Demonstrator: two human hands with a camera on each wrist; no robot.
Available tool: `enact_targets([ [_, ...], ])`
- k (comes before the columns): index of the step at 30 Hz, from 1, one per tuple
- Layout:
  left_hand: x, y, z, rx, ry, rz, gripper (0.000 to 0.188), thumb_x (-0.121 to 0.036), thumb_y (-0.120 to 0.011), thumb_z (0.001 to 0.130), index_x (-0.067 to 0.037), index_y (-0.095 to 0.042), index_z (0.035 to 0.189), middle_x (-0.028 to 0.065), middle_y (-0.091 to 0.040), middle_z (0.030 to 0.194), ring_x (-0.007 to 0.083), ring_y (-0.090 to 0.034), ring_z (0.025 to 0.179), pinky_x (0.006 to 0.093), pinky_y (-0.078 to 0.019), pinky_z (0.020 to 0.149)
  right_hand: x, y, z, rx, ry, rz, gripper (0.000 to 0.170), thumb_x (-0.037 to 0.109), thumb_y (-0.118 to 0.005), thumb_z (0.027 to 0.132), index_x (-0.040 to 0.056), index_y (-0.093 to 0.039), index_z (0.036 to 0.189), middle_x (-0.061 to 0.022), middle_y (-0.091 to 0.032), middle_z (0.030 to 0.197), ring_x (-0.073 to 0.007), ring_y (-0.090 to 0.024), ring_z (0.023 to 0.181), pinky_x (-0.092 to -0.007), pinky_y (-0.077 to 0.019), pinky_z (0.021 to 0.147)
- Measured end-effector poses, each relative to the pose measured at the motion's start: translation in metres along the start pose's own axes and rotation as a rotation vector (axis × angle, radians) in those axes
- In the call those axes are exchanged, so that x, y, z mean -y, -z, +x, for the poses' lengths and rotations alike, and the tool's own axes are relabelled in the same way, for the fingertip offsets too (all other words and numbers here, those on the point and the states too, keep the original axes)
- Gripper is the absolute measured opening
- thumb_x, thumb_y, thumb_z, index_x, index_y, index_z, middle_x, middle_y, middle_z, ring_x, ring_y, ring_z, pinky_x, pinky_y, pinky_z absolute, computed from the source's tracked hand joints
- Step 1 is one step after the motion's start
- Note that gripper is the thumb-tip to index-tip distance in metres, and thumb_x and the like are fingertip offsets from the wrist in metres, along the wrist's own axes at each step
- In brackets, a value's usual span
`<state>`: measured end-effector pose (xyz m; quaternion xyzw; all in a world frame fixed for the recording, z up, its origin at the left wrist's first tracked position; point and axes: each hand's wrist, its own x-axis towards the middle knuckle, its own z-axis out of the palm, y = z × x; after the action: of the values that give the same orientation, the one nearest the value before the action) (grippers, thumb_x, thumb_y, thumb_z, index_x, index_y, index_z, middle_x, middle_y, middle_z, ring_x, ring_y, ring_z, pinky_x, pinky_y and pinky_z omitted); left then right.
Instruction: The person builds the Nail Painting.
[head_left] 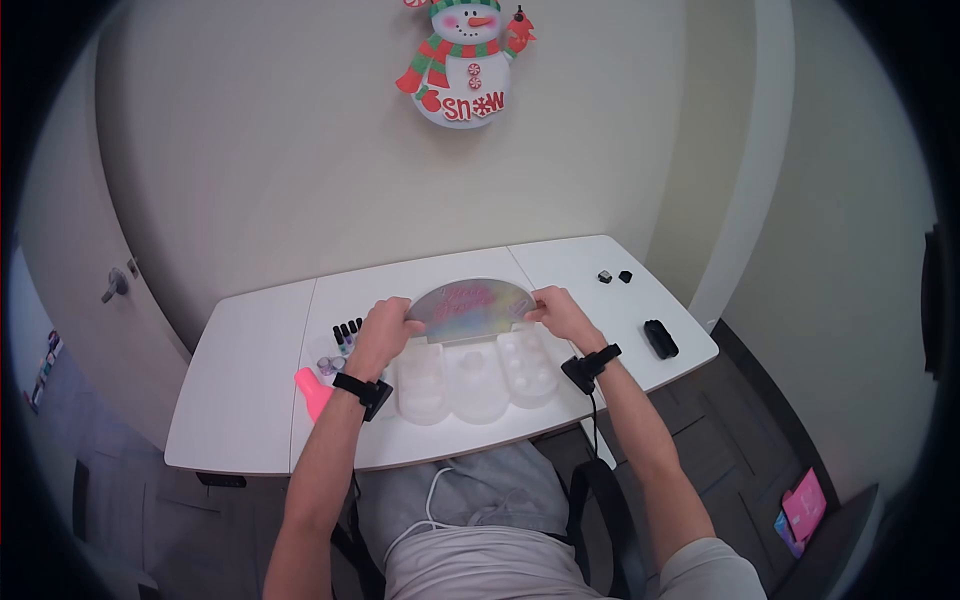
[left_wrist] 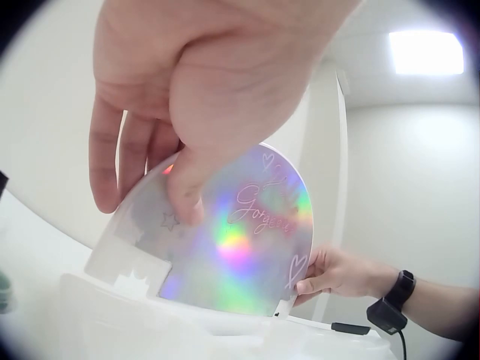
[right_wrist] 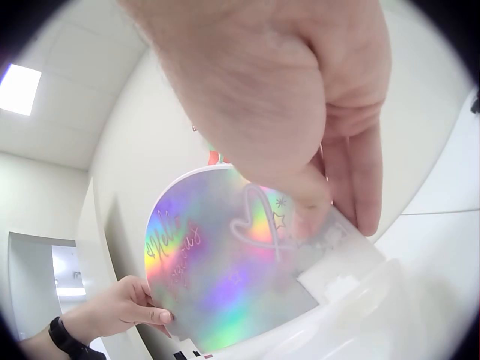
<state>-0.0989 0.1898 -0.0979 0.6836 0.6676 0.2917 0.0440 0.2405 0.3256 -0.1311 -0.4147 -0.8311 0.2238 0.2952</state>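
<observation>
A rounded iridescent panel (head_left: 470, 308) with pink lettering stands upright at the back of a translucent white tray (head_left: 480, 392) with several rounded compartments. My left hand (head_left: 387, 328) pinches the panel's left edge, thumb on the front face and fingers behind. On the opposite edge, my right hand (head_left: 562, 312) pinches it the same way. The left wrist view shows the panel (left_wrist: 240, 232) with its lower edge at the tray, below my left hand (left_wrist: 202, 82). In the right wrist view my right hand (right_wrist: 300, 97) holds the panel (right_wrist: 225, 262) near its lower corner.
Small dark-capped bottles (head_left: 347, 333), round containers (head_left: 330, 365) and a pink object (head_left: 312, 392) lie left of the tray. A black case (head_left: 660, 339) and two small dark items (head_left: 615, 277) rest on the table's right side. A snowman decoration (head_left: 468, 70) hangs on the wall.
</observation>
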Motion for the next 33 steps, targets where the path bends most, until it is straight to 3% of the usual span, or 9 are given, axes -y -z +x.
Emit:
enact_targets([
  [7,-0.002,0.0,0.002,0.002,0.021,0.025,0.022,-0.015,-0.085,0.089,0.005,-0.076,0.093,0.0297,-0.075,0.093,0.0487,-0.074,0.092,0.055,-0.057,0.081,-0.006,-0.004,0.001,0.089,-0.023,-0.054,0.025,-0.001,-0.084,0.088,-0.0017,-0.082,0.113,-0.0223,-0.083,0.099,-0.0269,-0.08,0.089,-0.0398,-0.0614,0.084],
  [9,0.011,-0.009,0.009,0.031,0.018,-0.045,0.022,-0.015,-0.085,0.088,0.004,-0.079,0.096,0.0294,-0.076,0.093,0.0473,-0.075,0.091,0.0533,-0.0579,0.082,-0.003,-0.001,0.002,0.065,0.017,-0.052,0.027,-0.001,-0.086,0.084,-0.0033,-0.082,0.11,-0.0267,-0.08,0.097,-0.0358,-0.08,0.09,-0.0421,-0.0608,0.085],
  [13,0.02,-0.02,0.008,0.064,0.034,-0.06,0.024,-0.015,-0.086,0.088,0.004,-0.08,0.1,0.0294,-0.077,0.093,0.0459,-0.076,0.091,0.0516,-0.0587,0.082,-0.011,-0.004,0.004,0.096,0.013,-0.047,0.027,0.0,-0.086,0.084,-0.0035,-0.081,0.11,-0.0275,-0.079,0.097,-0.0364,-0.08,0.089,-0.0424,-0.0605,0.084],
  [16,0.022,-0.026,0.004,0.077,0.071,-0.09,0.024,-0.011,-0.086,0.086,0.005,-0.079,0.102,0.0277,-0.075,0.086,0.0395,-0.074,0.077,0.0478,-0.0565,0.076,-0.007,-0.002,0.001,0.127,-0.007,-0.118,0.028,0.005,-0.089,0.085,-0.0012,-0.082,0.111,-0.024,-0.081,0.097,-0.0318,-0.079,0.085,-0.0411,-0.0605,0.082],
  [18,0.034,-0.039,0.0,0.028,-0.031,-0.11,0.025,-0.011,-0.086,0.086,0.006,-0.079,0.103,0.0276,-0.076,0.086,0.0402,-0.075,0.078,0.048,-0.057,0.077,-0.001,-0.006,-0.002,0.184,-0.066,-0.197,0.028,0.007,-0.09,0.083,-0.0003,-0.083,0.109,-0.0239,-0.081,0.095,-0.0313,-0.078,0.084,-0.0411,-0.0603,0.082],
  [21,0.032,-0.037,0.004,0.034,-0.032,-0.087,0.024,-0.011,-0.087,0.086,0.005,-0.08,0.102,0.0279,-0.076,0.087,0.0407,-0.075,0.08,0.0481,-0.0574,0.078,-0.026,-0.011,0.009,0.155,-0.042,-0.122,0.027,0.007,-0.091,0.082,0.0005,-0.083,0.107,-0.0236,-0.081,0.094,-0.0314,-0.078,0.083,-0.041,-0.06,0.08],
  [28,0.031,-0.039,0.01,0.019,0.005,-0.044,0.022,-0.011,-0.086,0.087,0.004,-0.08,0.101,0.0288,-0.076,0.091,0.0431,-0.075,0.085,0.0487,-0.0574,0.082,-0.025,-0.011,0.013,0.094,0.011,-0.147,0.026,0.01,-0.092,0.078,-0.0034,-0.082,0.098,-0.0256,-0.079,0.089,-0.0367,-0.08,0.085,-0.0439,-0.061,0.08],
  [30,0.032,-0.046,0.011,-0.002,0.006,-0.124,0.028,-0.015,-0.087,0.087,0.007,-0.077,0.102,0.033,-0.076,0.098,0.0491,-0.075,0.1,0.0542,-0.0589,0.089,-0.031,-0.014,0.015,0.067,0.0,-0.228,0.026,0.011,-0.093,0.077,-0.0041,-0.081,0.094,-0.0261,-0.079,0.088,-0.0395,-0.079,0.084,-0.0448,-0.0612,0.078],
  [33,0.028,-0.046,0.017,-0.036,-0.015,-0.041,0.027,-0.014,-0.084,0.09,0.005,-0.076,0.108,0.0292,-0.076,0.1,0.0456,-0.075,0.1,0.0536,-0.0578,0.089,-0.025,-0.011,0.012,0.046,-0.045,-0.28,0.026,0.011,-0.093,0.079,-0.0035,-0.081,0.097,-0.0252,-0.078,0.089,-0.038,-0.078,0.08,-0.044,-0.0602,0.077],
])
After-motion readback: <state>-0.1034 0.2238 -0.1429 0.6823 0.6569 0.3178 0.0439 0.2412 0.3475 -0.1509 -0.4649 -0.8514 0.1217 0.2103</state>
